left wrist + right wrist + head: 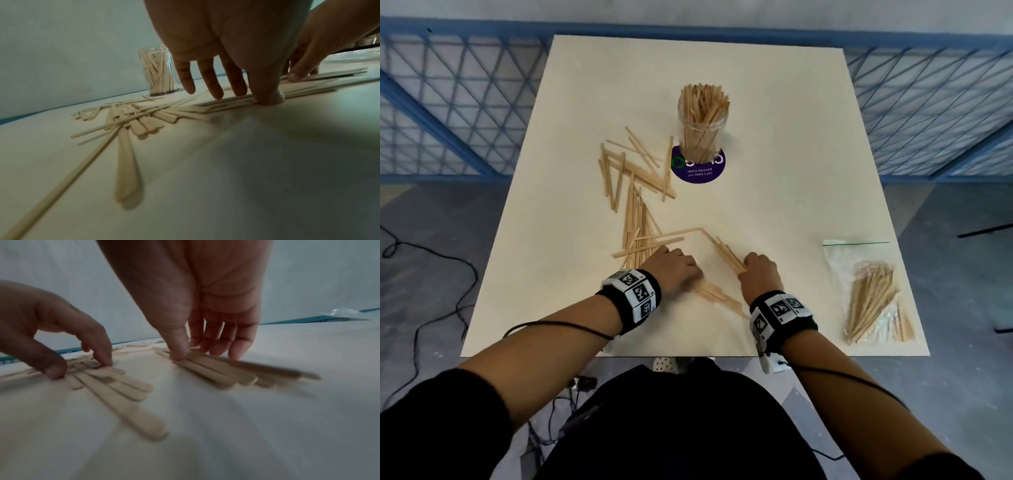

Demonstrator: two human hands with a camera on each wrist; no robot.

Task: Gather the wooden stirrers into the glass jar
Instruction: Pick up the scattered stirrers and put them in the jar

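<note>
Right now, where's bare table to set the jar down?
Bare: right of the glass jar up to the far edge, and between the right hand and the plastic bag. Crowded: loose stirrers left of the jar, down to the left hand.

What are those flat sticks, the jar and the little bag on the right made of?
Stirrers: pale, matte, unfinished wood by the look.
Jar: clear and glossy, contents visible through it; glass or clear plastic.
Bag: thin, crinkly transparent plastic with a green zip strip.
</note>
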